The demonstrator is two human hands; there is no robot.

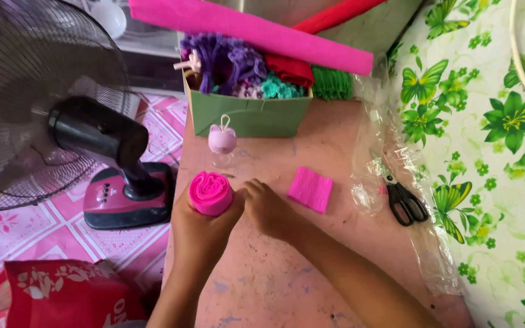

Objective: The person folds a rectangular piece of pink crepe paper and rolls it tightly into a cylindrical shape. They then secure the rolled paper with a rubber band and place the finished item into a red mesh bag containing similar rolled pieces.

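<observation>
Head view: left hand [205, 228] wrapped around a rolled pink paper flower [211, 193], held upright just above the pink counter [274, 273]. Right hand [267, 208] pressed against the roll's side, fingertips pinching its outer layer. Probably very light and soft, crepe-like, easy to crush or tear; best gripped low around the base, gently, with the curled top left alone. Likely to unwind if let go.

Nearby on the counter: a folded pink paper square [310, 189], a small lilac bottle [222, 141], black scissors [406, 201] on clear plastic wrap [369, 182]. Behind, a green box [250, 115] full of paper flowers, with a long pink paper roll [250, 30] across it. To the left, a black fan [92, 136].
</observation>
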